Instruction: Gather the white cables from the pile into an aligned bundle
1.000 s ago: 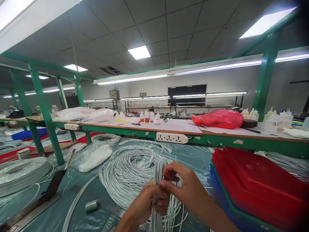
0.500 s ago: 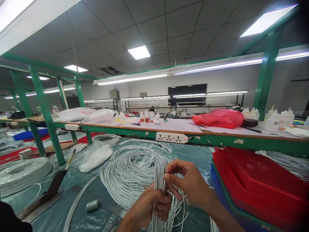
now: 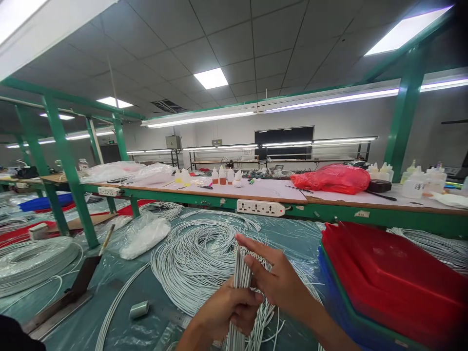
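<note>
My left hand is wrapped round an upright bundle of thin grey-white cables, its thumb across the front. My right hand reaches in from the right with its fingers stretched out and apart. Its index finger is at the top ends of the bundle, and whether it touches them I cannot tell. Behind both hands lies a large loose coil of the same cable on the plastic-covered table. Loose cable ends spread out under my right hand.
Stacked red, green and blue trays stand close on the right. A lever cutter and a short grey tube lie to the left. Across the back runs a raised shelf with a power strip, bottles and a red plastic bag.
My right hand has moved slightly left, and its pinched fingers have straightened over the cable tops. My left hand stays closed round the bundle.
</note>
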The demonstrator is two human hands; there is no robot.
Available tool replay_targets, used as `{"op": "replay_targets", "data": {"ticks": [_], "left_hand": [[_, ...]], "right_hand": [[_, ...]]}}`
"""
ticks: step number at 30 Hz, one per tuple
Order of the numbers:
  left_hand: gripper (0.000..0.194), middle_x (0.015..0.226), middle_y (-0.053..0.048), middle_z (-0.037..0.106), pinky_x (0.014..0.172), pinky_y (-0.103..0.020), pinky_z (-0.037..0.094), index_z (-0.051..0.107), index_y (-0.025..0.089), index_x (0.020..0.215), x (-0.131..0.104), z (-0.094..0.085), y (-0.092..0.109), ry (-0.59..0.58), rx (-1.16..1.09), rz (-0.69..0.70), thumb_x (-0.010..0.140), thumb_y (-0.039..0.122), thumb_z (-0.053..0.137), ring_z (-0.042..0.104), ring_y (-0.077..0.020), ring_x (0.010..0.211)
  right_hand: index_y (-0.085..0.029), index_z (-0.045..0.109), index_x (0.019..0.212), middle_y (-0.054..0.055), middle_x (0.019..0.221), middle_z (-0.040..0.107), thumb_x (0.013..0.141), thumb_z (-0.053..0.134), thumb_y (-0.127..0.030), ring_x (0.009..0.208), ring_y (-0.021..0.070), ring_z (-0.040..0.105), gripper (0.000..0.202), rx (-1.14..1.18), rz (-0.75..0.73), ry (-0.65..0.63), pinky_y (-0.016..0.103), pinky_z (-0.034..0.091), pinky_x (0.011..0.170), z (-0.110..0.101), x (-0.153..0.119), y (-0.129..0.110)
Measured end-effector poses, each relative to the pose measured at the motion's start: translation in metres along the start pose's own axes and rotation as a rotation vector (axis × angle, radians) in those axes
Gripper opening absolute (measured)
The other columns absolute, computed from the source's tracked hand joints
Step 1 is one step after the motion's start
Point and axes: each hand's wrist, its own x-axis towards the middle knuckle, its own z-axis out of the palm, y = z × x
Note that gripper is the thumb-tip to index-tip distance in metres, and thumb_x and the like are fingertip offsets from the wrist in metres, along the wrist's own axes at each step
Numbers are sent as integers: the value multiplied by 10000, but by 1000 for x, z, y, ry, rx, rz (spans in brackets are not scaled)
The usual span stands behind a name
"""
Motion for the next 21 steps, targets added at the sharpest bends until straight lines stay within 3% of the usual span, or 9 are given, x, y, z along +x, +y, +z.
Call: {"op": "replay_targets", "data": {"ticks": [2, 4, 7, 10, 13, 15, 18, 21], "left_hand": [[206, 281, 104, 266, 330, -209, 77, 357, 189, 448, 1, 0, -2, 30, 27, -29, 539, 179, 541, 163, -16, 261], [251, 277, 110, 269, 332, -204, 68, 327, 196, 457, 1, -1, -3, 43, 30, -45, 514, 171, 570, 169, -11, 262], [168, 312, 132, 246, 351, -206, 74, 415, 196, 604, -1, -3, -2, 15, -5, 13, 552, 166, 572, 137, -15, 293], [184, 341, 136, 227, 361, -217, 88, 472, 197, 798, -3, -4, 0, -22, 21, 72, 625, 154, 517, 116, -29, 313], [66, 327, 125, 224, 354, -215, 95, 437, 180, 601, -3, -4, -1, 7, 39, 64, 604, 145, 493, 139, -19, 300], [161, 323, 120, 227, 347, -211, 93, 357, 186, 505, -1, -3, -2, 32, 42, 63, 587, 148, 490, 154, -10, 290], [168, 334, 133, 240, 349, -201, 86, 347, 198, 569, 1, -2, -5, 56, 29, 68, 585, 152, 507, 142, -6, 296], [222, 355, 135, 254, 356, -196, 88, 324, 204, 603, 2, -2, -7, 56, 24, 64, 611, 203, 546, 142, -4, 311]], "right_hand": [[-308, 497, 1154, -13, 1217, 507, 824, 429, -360, 1090, 177, 463, 341, -46, -84, -46, 342, 342, 941, -2, 1, -2], [-300, 516, 1135, -11, 1199, 524, 812, 457, -349, 1143, 177, 412, 332, -23, -84, -109, 356, 296, 980, -4, 2, -2], [-296, 491, 1144, 14, 1144, 553, 761, 537, -351, 1030, 177, 499, 390, 97, -33, 22, 333, 402, 873, -8, 1, 3], [-239, 567, 965, 13, 895, 600, 738, 557, -370, 829, 154, 544, 263, 99, 16, 201, 290, 436, 744, -8, -2, 9], [-197, 577, 785, -17, 674, 538, 696, 592, -378, 665, 134, 502, 203, -10, 73, 180, 263, 412, 631, -5, -5, 9], [-190, 569, 762, -29, 622, 502, 660, 622, -377, 608, 128, 474, 219, -78, 128, 181, 260, 388, 580, -1, -7, 8], [-181, 573, 764, -28, 597, 492, 659, 615, -383, 578, 124, 459, 232, -59, 211, 197, 261, 379, 554, 2, -7, 5], [-161, 561, 738, -17, 610, 520, 667, 608, -352, 587, 119, 479, 209, 109, 264, 151, 254, 401, 562, 2, -5, 5]]}}
